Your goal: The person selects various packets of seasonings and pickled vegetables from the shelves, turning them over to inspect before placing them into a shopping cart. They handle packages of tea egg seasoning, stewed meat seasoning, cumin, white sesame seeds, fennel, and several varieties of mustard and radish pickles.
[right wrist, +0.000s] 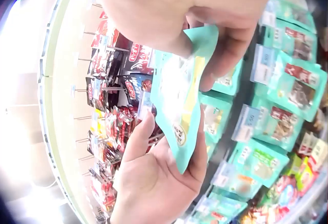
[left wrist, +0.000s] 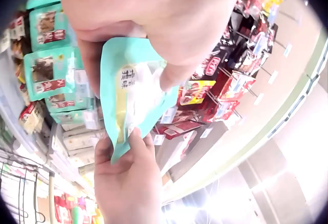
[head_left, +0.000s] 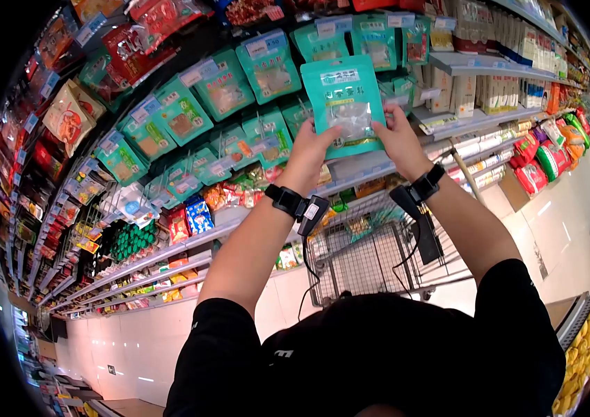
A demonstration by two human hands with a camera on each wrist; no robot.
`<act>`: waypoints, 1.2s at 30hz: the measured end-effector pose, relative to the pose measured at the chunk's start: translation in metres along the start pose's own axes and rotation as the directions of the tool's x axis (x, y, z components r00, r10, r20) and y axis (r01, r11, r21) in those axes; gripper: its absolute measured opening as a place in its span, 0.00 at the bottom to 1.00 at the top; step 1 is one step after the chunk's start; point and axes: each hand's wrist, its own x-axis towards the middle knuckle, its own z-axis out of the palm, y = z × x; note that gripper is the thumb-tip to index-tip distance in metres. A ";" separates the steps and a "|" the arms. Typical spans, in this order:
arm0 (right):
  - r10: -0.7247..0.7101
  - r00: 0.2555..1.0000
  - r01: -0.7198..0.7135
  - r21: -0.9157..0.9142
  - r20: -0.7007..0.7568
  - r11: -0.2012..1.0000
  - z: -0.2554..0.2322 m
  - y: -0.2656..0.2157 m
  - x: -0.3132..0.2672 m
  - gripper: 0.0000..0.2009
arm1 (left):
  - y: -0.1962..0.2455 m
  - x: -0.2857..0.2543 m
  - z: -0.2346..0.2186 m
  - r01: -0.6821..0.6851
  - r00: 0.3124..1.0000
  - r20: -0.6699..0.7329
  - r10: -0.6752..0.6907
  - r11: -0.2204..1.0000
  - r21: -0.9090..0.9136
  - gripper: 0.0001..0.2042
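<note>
A teal pouch [head_left: 343, 76] with a clear window and printed Chinese characters is held upright before the shelf in the head view. My left hand [head_left: 314, 147] grips its lower left edge, thumb on the front. Opposite it, my right hand [head_left: 403, 144] pinches the lower right edge, its thumb also on the front face. In the left wrist view the pouch [left wrist: 138, 88] bows between both hands. The right wrist view shows the pouch [right wrist: 179, 96] from the other side, fingers behind it.
Rows of similar teal pouches [head_left: 222, 85] hang on hooks behind price tags [head_left: 199, 71]. Below stands a wire shopping cart [head_left: 361, 264]. White packs [head_left: 496, 94] line the shelf at right, and colourful bags [head_left: 552, 156] are stacked beyond. Yellow items [head_left: 583, 354] fill a bin at lower right.
</note>
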 end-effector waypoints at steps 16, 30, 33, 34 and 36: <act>0.630 0.739 -0.674 0.279 0.240 0.684 -0.020 0.149 -0.163 0.16 | -0.211 -0.108 -0.047 0.421 0.907 0.057 -0.417 0.890 -0.174 0.15; 0.953 0.297 -0.942 -0.145 0.056 0.302 -0.080 0.328 -0.209 0.14 | -0.361 -0.180 -0.140 0.738 0.629 -0.493 -0.601 0.661 0.137 0.11; 0.969 0.230 -0.925 -0.288 0.094 0.247 -0.074 0.380 -0.218 0.16 | -0.363 -0.205 -0.156 0.749 0.546 -0.612 -0.571 0.661 0.052 0.12; 0.967 0.232 -0.889 -0.380 0.103 0.254 -0.071 0.402 -0.225 0.15 | -0.350 -0.209 -0.151 0.768 0.491 -0.676 -0.550 0.640 0.037 0.14; 0.966 0.216 -0.886 -0.387 0.139 0.254 -0.067 0.447 -0.235 0.14 | -0.357 -0.223 -0.159 0.777 0.458 -0.730 -0.508 0.628 0.050 0.16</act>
